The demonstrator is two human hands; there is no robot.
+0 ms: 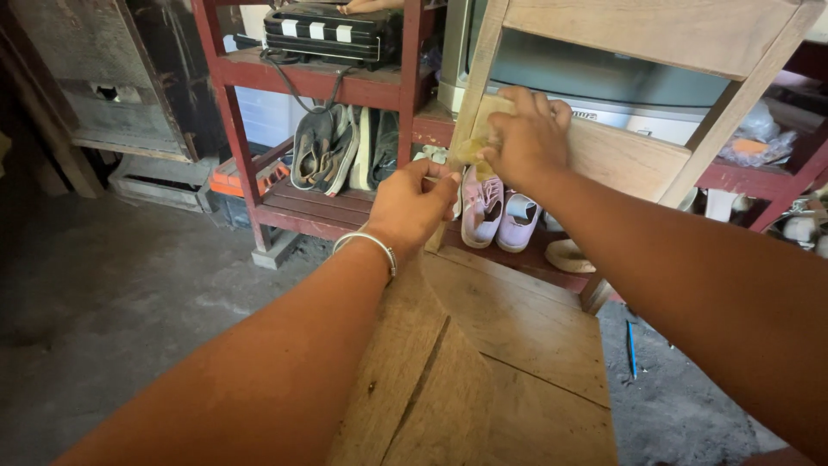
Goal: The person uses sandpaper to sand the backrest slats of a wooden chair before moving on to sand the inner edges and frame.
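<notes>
A bare wooden chair stands in front of me, its seat (509,345) low in the view and its back slats (621,155) above. My left hand (412,205), with a metal bangle on the wrist, is closed around the chair's left back post (476,78) just above the seat. My right hand (528,138) presses a small yellowish pad (470,151), perhaps sandpaper, against the lower back slat where it meets that post. Its fingers curl over the slat's top edge.
Behind the chair is a red shelf rack (233,129) holding dark shoes (323,151), pale purple shoes (498,211), a black box with white stripes (323,33) and a grey appliance (604,86). A blue pen (631,349) lies on the concrete floor. Old wooden boards (112,95) lean at the left.
</notes>
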